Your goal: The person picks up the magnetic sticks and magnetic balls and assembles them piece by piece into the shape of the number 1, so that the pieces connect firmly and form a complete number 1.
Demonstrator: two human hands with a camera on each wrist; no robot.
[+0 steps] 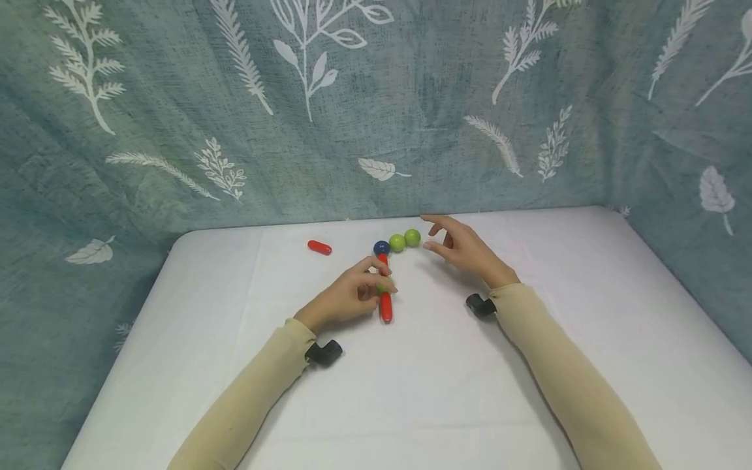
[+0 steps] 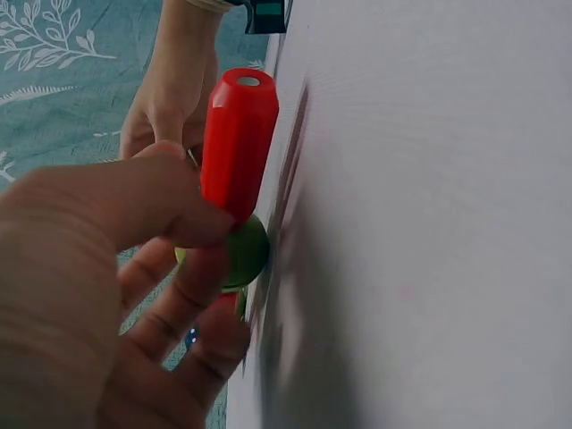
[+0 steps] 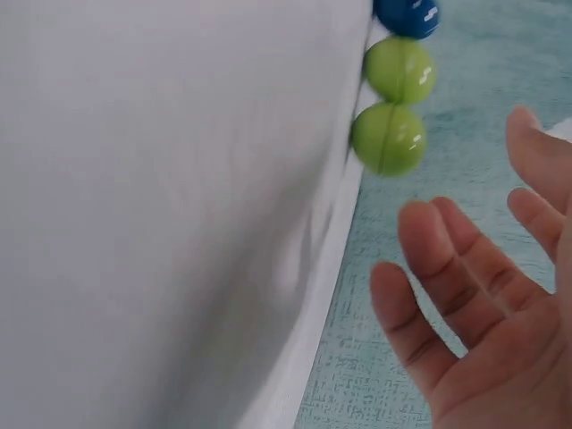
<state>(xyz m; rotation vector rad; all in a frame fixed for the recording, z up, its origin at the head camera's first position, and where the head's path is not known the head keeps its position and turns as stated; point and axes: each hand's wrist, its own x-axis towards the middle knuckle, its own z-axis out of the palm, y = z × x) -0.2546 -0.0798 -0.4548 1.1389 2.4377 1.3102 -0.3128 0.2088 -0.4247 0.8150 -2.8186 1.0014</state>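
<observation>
My left hand [image 1: 352, 292] pinches a green ball [image 2: 248, 255] between thumb and fingertips, and the fingers partly hide it. A red faceted rod [image 1: 386, 308], with a hole in its end, joins the ball on the near side. On the far side, another red rod [image 1: 383, 260] runs from the ball to a dark blue ball [image 1: 381, 248]. Beside the blue ball are two lime green balls [image 1: 397, 243] [image 1: 413, 237] in a row. Just right of this row, my right hand [image 1: 467, 251] hovers with fingers loosely bent and apart, holding nothing.
A loose red rod [image 1: 320, 247] lies toward the back, left of the joined pieces. All of it is on a white-covered table [image 1: 411, 391]. Behind the table's back edge hangs a teal leaf-patterned cloth [image 1: 423, 150]. Both wrists carry a small black camera [image 1: 324, 353].
</observation>
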